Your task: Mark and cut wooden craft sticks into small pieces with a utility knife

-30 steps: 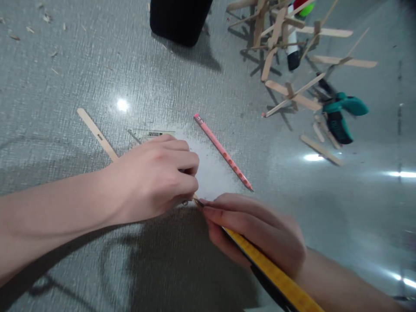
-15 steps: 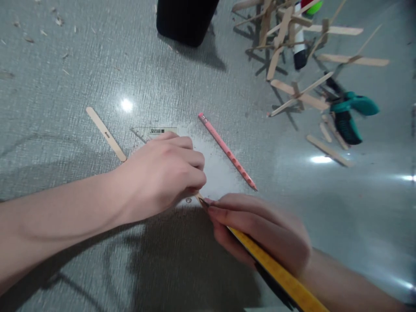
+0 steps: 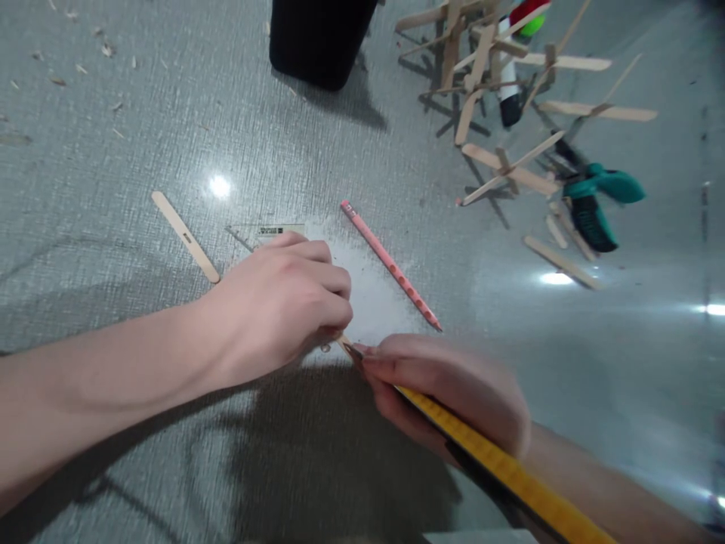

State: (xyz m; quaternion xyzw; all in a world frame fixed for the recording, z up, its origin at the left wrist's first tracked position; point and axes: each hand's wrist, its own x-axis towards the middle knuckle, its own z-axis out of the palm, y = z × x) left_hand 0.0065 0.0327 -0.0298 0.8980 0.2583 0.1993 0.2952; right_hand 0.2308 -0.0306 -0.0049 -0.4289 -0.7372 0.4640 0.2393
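Observation:
My left hand [image 3: 288, 295] is closed, fingers curled down, on a thin wooden craft stick [image 3: 343, 342]; only the stick's near end shows past the fingers. My right hand [image 3: 453, 385] grips a yellow utility knife [image 3: 492, 453] like a pen. Its dark blade tip [image 3: 354, 352] meets the stick's end. Under and beyond my left hand lies a clear plastic set square or ruler [image 3: 291, 229], mostly covered. A pink pencil [image 3: 390, 264] rests just past both hands, and a craft stick with a small slot [image 3: 186, 237] is to the left.
A black container [image 3: 320, 45] stands at the back. Crossed craft-stick pieces [image 3: 473, 83], a white marker [image 3: 508, 83] and teal-and-black pliers [image 3: 594, 204] lie at the right. One loose stick [image 3: 560, 262] is nearer. Wood shavings [image 3: 107, 50] dot the far left of the grey table [image 3: 141, 151].
The view has shifted slightly, so things on the right appear a little further left. Both hands keep their grips, and the knife's handle has swung slightly to the right.

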